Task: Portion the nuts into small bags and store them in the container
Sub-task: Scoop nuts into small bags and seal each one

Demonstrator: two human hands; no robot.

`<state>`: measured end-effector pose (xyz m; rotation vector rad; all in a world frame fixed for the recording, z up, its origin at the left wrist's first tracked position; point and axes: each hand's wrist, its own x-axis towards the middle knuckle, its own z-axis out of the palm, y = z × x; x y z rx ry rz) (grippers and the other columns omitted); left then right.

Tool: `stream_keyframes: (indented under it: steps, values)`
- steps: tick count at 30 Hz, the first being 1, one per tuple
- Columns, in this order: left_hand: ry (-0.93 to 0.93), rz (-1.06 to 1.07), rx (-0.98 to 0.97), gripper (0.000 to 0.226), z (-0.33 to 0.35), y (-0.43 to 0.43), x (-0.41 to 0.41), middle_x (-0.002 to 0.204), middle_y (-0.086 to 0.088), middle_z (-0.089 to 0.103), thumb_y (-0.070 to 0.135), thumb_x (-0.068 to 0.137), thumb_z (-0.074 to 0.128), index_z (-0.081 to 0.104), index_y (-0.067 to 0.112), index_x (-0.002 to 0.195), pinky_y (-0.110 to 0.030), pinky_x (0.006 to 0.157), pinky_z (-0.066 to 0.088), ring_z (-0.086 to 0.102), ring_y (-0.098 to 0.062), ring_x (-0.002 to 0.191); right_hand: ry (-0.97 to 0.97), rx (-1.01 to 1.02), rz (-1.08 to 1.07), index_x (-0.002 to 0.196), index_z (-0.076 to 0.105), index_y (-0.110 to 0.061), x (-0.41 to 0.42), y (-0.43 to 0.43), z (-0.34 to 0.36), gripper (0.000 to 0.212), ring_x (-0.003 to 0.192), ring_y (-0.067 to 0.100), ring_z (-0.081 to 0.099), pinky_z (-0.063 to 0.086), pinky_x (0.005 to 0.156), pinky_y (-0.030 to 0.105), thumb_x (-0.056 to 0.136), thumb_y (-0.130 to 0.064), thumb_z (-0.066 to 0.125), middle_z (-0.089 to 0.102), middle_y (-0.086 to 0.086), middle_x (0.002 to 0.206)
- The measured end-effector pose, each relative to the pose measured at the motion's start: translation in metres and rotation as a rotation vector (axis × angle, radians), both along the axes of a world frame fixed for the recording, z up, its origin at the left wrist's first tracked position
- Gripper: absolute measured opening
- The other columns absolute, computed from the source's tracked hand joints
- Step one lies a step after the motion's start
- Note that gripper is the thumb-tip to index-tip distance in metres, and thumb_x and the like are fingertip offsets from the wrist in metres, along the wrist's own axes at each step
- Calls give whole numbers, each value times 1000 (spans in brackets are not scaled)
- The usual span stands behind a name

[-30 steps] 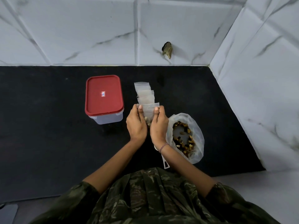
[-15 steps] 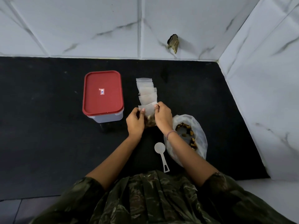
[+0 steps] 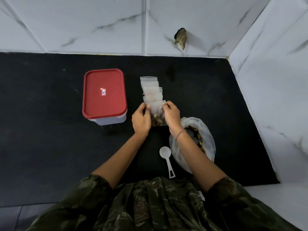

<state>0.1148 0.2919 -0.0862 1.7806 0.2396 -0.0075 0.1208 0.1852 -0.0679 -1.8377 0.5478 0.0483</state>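
While both hands pinch the top corners of one small bag (image 3: 155,112), the step in hand looks like sealing a filled portion. L hand (image 3: 141,120) grips the bag's left top edge w/ thumb & fingers; R hand (image 3: 171,115) pinches the right top edge likewise. The bag is held upright btwn them, mid-scene over the mat (image 3: 50,139), w/ nuts (image 3: 156,121) in its bottom part. Whether its top is pressed closed can't be told.

Just beyond it, spare bags (image 3: 150,88) lie overlapped in a row running toward the far wall, all apparently empty. Container (image 3: 104,117) stands to the left, apart from the hands, w/ red lid (image 3: 104,95) on. Sack (image 3: 206,142) of loose nuts sits near-right, mouth open, partly under the R forearm. Scoop (image 3: 165,154) lies just left of it.

Next move, prob.: run fingers along the top to close it, then free one hand to lift the lid, since the container can't take the bag while covered. Task seems early, w/ only one portion visible.
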Motion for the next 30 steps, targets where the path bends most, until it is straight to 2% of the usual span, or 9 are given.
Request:
stream_keyframes:
  steps: [4, 8, 12, 14, 19, 21, 23, 26, 30]
  values:
    - [12, -34, -99, 12, 3, -2, 1, 90, 2, 69, 25, 97, 55, 64, 20, 91, -44, 86, 54, 67, -17, 90, 59, 200, 28, 97, 65, -11, 1, -6, 3, 23, 86, 14, 65, 54, 76, 29, 92, -32, 59, 69, 4, 94]
    - [0, -13, -118, 4, 5, -4, 0, 88, 2, 72, 33, 89, 67, 65, 34, 86, -43, 83, 57, 69, -14, 86, 25, 193, -1, 86, 68, -13, -2, -5, 7, 16, 77, 8, 65, 50, 62, 20, 88, -29, 65, 69, 0, 82]
    - [-7, 1, -78, 5, 8, -5, 1, 86, 0, 70, 24, 90, 65, 64, 23, 86, -42, 80, 57, 68, -15, 84, 28, 191, -43, 93, 69, -9, -5, 0, 8, 19, 77, 8, 66, 54, 62, 20, 88, -27, 65, 70, 4, 87]
    - [3, 13, -100, 5, 10, -6, 2, 90, -1, 71, 22, 91, 63, 64, 25, 87, -42, 82, 57, 68, -15, 87, -1, 226, -59, 95, 69, -7, -5, 3, 10, 18, 77, 9, 67, 54, 60, 19, 91, -23, 62, 70, 5, 87]
    - [55, 34, -46, 13, 4, -8, 5, 92, 2, 70, 25, 97, 53, 65, 24, 93, -44, 85, 55, 67, -15, 89, 27, -67, 60, 82, 62, -6, 4, -4, 9, 32, 81, 17, 60, 49, 73, 30, 99, -27, 45, 63, 5, 81]
    - [58, 35, 38, 18, 4, -9, 7, 89, 1, 69, 27, 99, 51, 66, 19, 95, -42, 82, 55, 66, -17, 85, 58, -165, 134, 67, 50, -15, 9, -9, 9, 37, 71, 14, 52, 41, 67, 30, 100, -28, 42, 52, 0, 69]
    - [54, 54, 119, 22, 3, -8, 8, 88, -1, 69, 28, 98, 52, 68, 14, 99, -37, 79, 54, 64, -16, 82, 37, -212, 145, 62, 52, -16, 13, -14, 10, 36, 60, 9, 46, 38, 61, 27, 96, -28, 52, 49, -3, 61]
    - [59, 99, 174, 21, -1, -2, 11, 80, 2, 68, 32, 94, 59, 70, 14, 92, -35, 75, 54, 63, -14, 76, 0, -214, 94, 87, 74, -11, 16, -22, 12, 16, 72, 4, 57, 45, 70, 19, 84, -26, 70, 64, -5, 77]
    - [57, 120, 161, 19, -3, 0, 14, 79, 7, 64, 31, 91, 64, 68, 13, 94, -36, 79, 54, 61, -9, 74, 11, -213, 47, 91, 72, -10, 22, -22, 7, 20, 81, 11, 64, 53, 76, 25, 77, -24, 77, 71, 1, 86]
